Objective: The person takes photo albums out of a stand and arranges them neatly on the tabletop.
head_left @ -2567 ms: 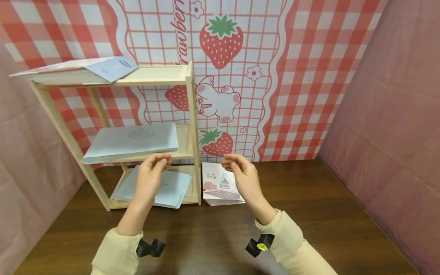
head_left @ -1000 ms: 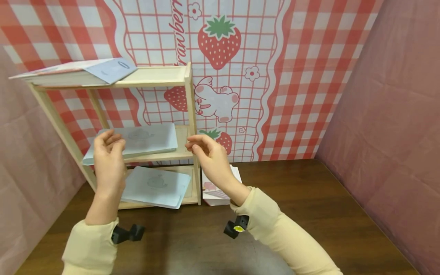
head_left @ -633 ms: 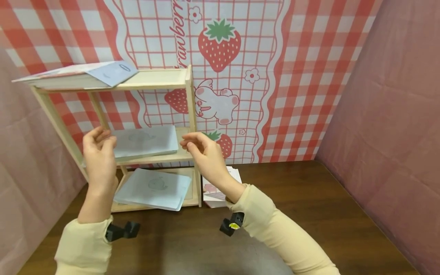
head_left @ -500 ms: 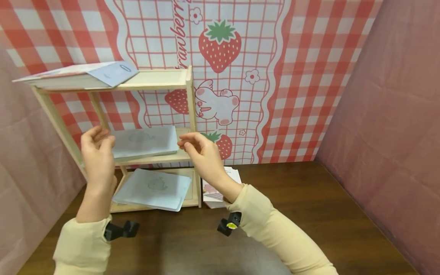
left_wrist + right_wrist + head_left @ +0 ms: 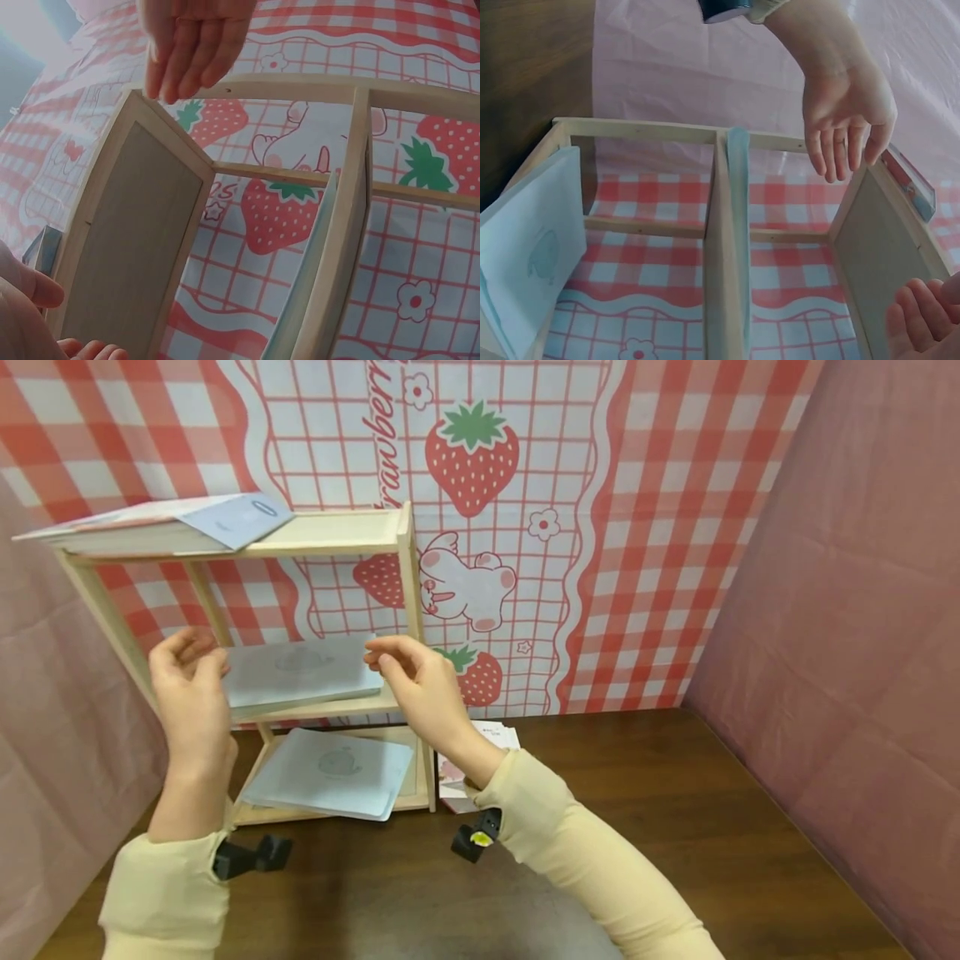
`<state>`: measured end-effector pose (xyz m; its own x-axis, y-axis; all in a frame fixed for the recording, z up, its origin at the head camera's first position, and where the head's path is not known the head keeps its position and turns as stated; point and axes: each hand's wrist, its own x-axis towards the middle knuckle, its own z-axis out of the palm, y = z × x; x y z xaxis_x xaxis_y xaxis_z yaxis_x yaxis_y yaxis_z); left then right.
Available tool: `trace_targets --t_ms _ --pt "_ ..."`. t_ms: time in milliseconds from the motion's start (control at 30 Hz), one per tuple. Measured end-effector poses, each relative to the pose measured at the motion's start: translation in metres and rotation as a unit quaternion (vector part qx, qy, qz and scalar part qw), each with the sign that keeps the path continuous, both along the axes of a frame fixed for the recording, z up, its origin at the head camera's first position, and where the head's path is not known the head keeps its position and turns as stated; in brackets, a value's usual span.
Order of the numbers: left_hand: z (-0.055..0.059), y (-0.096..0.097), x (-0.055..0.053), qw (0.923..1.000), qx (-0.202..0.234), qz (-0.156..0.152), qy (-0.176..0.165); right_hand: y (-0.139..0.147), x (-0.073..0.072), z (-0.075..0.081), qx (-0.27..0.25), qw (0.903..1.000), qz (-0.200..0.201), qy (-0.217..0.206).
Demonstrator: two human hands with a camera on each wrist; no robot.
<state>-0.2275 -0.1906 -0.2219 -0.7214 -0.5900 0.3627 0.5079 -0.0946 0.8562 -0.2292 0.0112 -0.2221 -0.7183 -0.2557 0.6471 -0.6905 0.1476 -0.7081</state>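
Observation:
In the head view my left hand [image 5: 191, 702] is raised before the left side of a wooden shelf rack [image 5: 322, 714]. It holds nothing, its fingers loosely bent. My right hand [image 5: 423, 689], likewise holding nothing, is at the rack's right post. Between the two hands, a pale blue booklet [image 5: 300, 672] with a faint whale print lies on the middle shelf. Another pale blue whale booklet [image 5: 330, 772] rests on the bottom shelf, slightly askew. The right wrist view shows the left hand [image 5: 847, 112] with palm and fingers spread near the upper compartment.
On the rack's top lies a thick book [image 5: 142, 527] with a blue flap, overhanging the left end. Right of the rack, a book with a room picture [image 5: 453, 772] sits on the dark wood table [image 5: 637, 810], partly behind my right wrist. A strawberry-print cloth [image 5: 480, 568] hangs behind.
Both hands have moved up and left, from the level of the lower shelf to the middle shelf, and spread to either side of its booklet. The booklets stay in place.

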Motion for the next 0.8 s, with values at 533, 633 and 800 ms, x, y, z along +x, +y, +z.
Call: trace_targets --t_ms 533,633,800 --pt "0.017 -0.016 -0.002 0.9988 0.031 0.027 0.025 -0.021 0.003 0.017 0.019 0.9998 0.008 0.006" --pt "0.022 -0.02 -0.001 0.9986 0.029 0.034 0.029 -0.026 0.001 0.021 0.022 0.9997 0.01 0.009" --pt "0.03 -0.029 -0.003 0.9977 0.049 0.037 0.027 -0.034 -0.015 0.022 0.037 0.9992 -0.002 0.016"
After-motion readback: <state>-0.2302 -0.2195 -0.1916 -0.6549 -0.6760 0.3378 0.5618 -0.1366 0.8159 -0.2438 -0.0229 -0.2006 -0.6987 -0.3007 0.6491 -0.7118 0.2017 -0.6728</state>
